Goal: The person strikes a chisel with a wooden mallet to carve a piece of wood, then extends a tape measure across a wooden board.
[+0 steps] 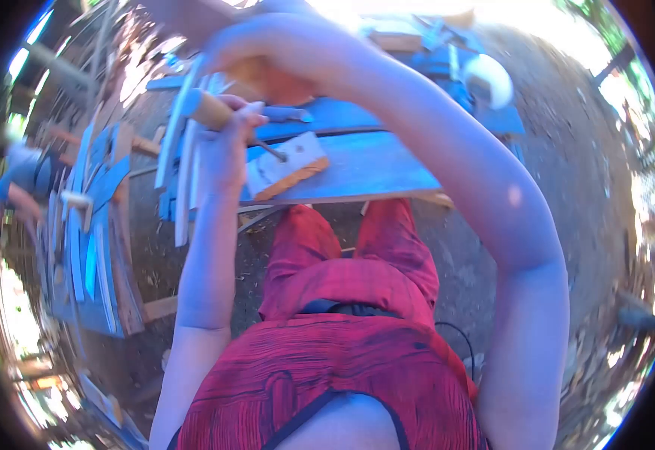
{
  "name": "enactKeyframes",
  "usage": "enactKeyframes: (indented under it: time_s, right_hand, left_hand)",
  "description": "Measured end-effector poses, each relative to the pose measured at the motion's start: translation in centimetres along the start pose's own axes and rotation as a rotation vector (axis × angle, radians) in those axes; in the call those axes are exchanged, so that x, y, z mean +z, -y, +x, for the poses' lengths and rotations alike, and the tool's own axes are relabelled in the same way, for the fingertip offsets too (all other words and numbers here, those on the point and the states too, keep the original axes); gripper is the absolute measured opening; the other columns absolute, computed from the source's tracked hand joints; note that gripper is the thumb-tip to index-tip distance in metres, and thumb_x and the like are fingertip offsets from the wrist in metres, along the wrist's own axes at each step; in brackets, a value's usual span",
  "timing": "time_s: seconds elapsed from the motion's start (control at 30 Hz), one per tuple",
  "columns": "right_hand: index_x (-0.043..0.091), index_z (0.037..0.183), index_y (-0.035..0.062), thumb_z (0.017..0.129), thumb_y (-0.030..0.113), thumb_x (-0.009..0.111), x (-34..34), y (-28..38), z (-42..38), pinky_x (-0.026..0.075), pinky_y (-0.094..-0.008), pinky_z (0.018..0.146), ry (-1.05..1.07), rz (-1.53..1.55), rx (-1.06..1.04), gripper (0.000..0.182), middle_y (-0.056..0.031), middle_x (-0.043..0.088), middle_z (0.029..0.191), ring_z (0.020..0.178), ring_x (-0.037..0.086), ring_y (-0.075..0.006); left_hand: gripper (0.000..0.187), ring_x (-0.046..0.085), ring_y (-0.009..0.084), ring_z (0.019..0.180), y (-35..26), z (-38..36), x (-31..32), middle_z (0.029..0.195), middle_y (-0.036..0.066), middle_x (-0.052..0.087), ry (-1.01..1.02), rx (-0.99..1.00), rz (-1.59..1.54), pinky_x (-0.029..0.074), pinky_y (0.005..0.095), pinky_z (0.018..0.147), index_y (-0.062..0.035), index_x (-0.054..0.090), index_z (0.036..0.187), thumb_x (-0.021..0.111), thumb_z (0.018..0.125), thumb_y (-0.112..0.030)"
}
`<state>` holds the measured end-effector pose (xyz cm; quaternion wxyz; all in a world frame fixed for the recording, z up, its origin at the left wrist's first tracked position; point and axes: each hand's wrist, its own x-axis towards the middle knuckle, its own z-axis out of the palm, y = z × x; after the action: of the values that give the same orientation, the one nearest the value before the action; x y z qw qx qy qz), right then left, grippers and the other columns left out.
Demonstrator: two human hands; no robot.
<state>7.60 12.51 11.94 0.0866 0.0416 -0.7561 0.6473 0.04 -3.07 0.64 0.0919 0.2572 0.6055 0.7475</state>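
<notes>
While the left hand (pixel 234 127) grips the chisel (pixel 211 112) tightly by its wooden handle, the tool slants down and its metal tip meets the top of the block (pixel 282 169)! And there's that block, lying near the close edge of the bench (pixel 395 169), a small dark hole showing beside the tip. Up above the block goes the right hand (pixel 279 49), arm bent wide, all blur; a brown thing (pixel 271 81) shows just beside it, and I cannot tell whether the fingers are closed on it. Beyond the block and to its right, a round white thing (pixel 489 81). Well left of the block, planks (pixel 102 195) in a pile, and a second person (pixel 24 180) bending over beside them!
</notes>
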Motion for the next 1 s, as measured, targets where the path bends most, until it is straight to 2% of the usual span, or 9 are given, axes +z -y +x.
enactKeyframes:
  time_s: [0.07,0.1,0.17,0.23,0.4,0.63,0.73,0.8,1.0]
  right_hand:
    - [0.055,0.119,-0.0005,0.067,0.029,0.075,-2.4,-0.1,-1.3,0.05,-0.0298,0.067,-0.046,-0.436,0.005,0.062,-0.0127,0.065,0.1,0.082,0.062,-0.0171]
    - [0.055,0.12,-0.0004,0.06,0.034,0.078,-2.5,-0.5,-2.1,0.051,-0.0315,0.07,-0.148,-0.357,0.142,0.073,-0.015,0.065,0.1,0.084,0.063,-0.0204]
    - [0.056,0.117,-0.0006,0.054,0.043,0.079,-2.8,-6.1,-4.1,0.05,-0.036,0.075,-0.33,-0.459,0.064,0.08,-0.0187,0.065,0.099,0.091,0.065,-0.0275]
    - [0.057,0.11,-0.0004,0.055,0.043,0.077,-1.8,-9.4,-6.1,0.049,-0.041,0.08,-0.24,-0.609,0.255,0.073,-0.021,0.065,0.097,0.093,0.064,-0.0339]
    - [0.051,0.1,0.0022,0.057,0.043,0.077,0.6,-14.3,-9.0,0.047,-0.0454,0.08,-0.071,-0.841,0.41,0.064,-0.0221,0.063,0.096,0.092,0.061,-0.0395]
    - [0.046,0.099,0.0038,0.06,0.046,0.077,1.1,-17.6,-10.1,0.047,-0.0457,0.078,-0.193,-0.757,0.416,0.065,-0.0212,0.063,0.095,0.092,0.061,-0.0391]
    - [0.047,0.1,0.0042,0.061,0.046,0.077,1.2,-17.8,-10.3,0.047,-0.0459,0.077,-0.188,-0.766,0.413,0.065,-0.021,0.064,0.094,0.091,0.062,-0.0394]
    - [0.047,0.102,0.0053,0.061,0.047,0.077,1.4,-18.1,-10.5,0.048,-0.0462,0.076,-0.234,-0.738,0.388,0.066,-0.0202,0.064,0.092,0.089,0.062,-0.0394]
    - [0.047,0.106,0.0068,0.061,0.045,0.078,2.1,-18.2,-11.1,0.048,-0.0455,0.074,-0.298,-0.758,0.361,0.066,-0.0183,0.065,0.091,0.086,0.063,-0.0379]
  left_hand:
    - [0.013,0.06,0.0152,0.075,-0.6,-0.9,-0.8,0.082,0.006,0.059,0.012,0.046,0.009,0.05,0.0327,0.071,-0.0039,0.056,0.091,0.064,0.082,-0.006]
    - [0.008,0.059,0.0163,0.072,-0.7,-1.1,-1.4,0.077,0.005,0.057,0.069,0.067,0.01,0.052,0.0358,0.074,-0.0037,0.054,0.089,0.059,0.084,-0.003]
    - [0.01,0.059,0.0152,0.069,-0.4,-1.5,-1.7,0.072,0.005,0.056,0.005,0.082,-0.089,0.05,0.0317,0.068,-0.0048,0.054,0.087,0.063,0.083,-0.004]
    - [0.012,0.06,0.014,0.066,0.2,-1.5,-2.6,0.067,0.004,0.056,-0.049,0.095,-0.198,0.049,0.0276,0.062,-0.006,0.055,0.084,0.066,0.081,-0.006]
    - [0.009,0.055,0.0148,0.06,1.0,-2.7,-3.9,0.067,0.003,0.053,-0.241,0.138,-0.412,0.05,0.0328,0.06,-0.0067,0.053,0.084,0.062,0.084,-0.005]
    - [0.013,0.053,0.015,0.059,0.7,-2.8,-4.8,0.065,0.001,0.047,-0.697,-0.038,-0.622,0.05,0.0333,0.062,-0.0089,0.051,0.093,0.061,0.085,-0.008]
    - [0.016,0.055,0.0144,0.061,-0.7,-3.0,-2.6,0.07,0.002,0.051,-0.622,0.091,-0.486,0.049,0.0305,0.062,-0.0072,0.051,0.097,0.062,0.084,-0.009]
    - [0.022,0.056,0.0128,0.065,-0.7,-2.7,-2.1,0.077,0.003,0.054,-0.349,0.127,-0.348,0.048,0.0271,0.064,-0.0045,0.05,0.1,0.063,0.083,-0.008]
    - [0.018,0.061,0.0158,0.073,-1.1,-2.2,-0.1,0.084,0.005,0.057,-0.006,0.229,-0.13,0.05,0.0287,0.069,-0.0036,0.052,0.099,0.061,0.083,-0.006]
